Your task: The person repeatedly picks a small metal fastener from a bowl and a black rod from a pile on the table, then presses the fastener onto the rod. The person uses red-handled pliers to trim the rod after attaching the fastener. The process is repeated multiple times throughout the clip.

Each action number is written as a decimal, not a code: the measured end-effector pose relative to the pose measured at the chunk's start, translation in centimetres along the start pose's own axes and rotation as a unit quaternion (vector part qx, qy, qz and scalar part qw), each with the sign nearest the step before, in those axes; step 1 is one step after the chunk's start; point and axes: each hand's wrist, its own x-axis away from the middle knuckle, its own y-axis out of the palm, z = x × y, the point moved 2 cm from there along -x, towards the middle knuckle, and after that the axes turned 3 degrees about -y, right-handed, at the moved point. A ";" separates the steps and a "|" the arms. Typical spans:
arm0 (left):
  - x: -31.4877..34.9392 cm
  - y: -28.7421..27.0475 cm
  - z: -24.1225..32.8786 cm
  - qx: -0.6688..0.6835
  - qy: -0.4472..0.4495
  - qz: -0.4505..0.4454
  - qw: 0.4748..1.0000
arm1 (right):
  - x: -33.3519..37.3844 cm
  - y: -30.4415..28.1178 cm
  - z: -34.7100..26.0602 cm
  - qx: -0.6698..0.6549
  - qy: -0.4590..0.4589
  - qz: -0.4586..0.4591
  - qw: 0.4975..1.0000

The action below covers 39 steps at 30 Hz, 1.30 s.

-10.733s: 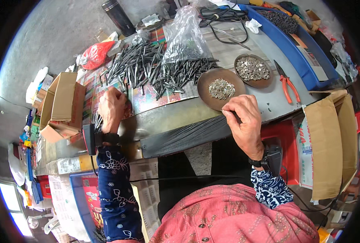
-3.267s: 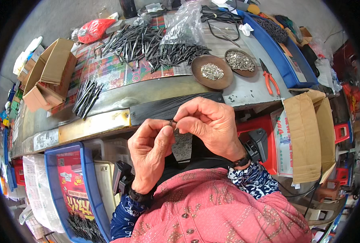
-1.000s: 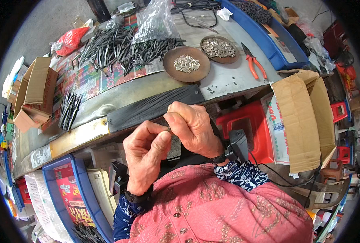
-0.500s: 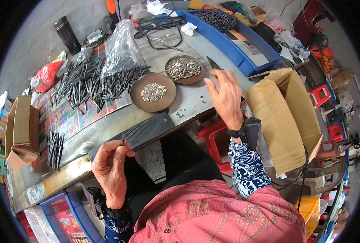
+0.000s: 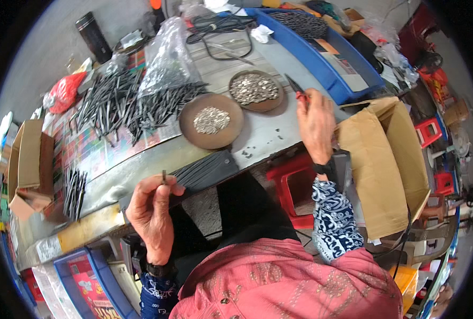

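Note:
My left hand (image 5: 152, 212) is closed in a pinch, held up in front of the bench edge. A short, thin dark piece (image 5: 164, 176) sticks up between its thumb and finger. Farther right, my right hand (image 5: 317, 125) is closed round a pointed tool that looks like red-handled pliers (image 5: 299, 94), its dark tip pointing away over the bench. Left of this hand are two round brown dishes. The nearer dish (image 5: 187, 133) holds small silvery pieces (image 5: 211, 120); the farther dish (image 5: 279, 106) holds a heap of greyish metal bits (image 5: 254, 88).
A dark grooved block (image 5: 210, 171) lies along the front edge. Black strips (image 5: 106, 101) are piled at left beneath a clear plastic bag (image 5: 168, 58). A blue tray (image 5: 348, 95) stands back right, an open cardboard box (image 5: 372, 170) nearer right, and a red stool (image 5: 287, 196) below.
The red handle now shows in my right hand, whose fingers have curled round the tool. My left hand still pinches the dark piece, which now shows upright. The whole view has shifted slightly.

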 end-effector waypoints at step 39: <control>0.3 -0.2 -1.0 0.078 0.032 -0.005 0.996 | 2.9 -9.8 -19.4 -0.329 -0.294 -0.157 0.884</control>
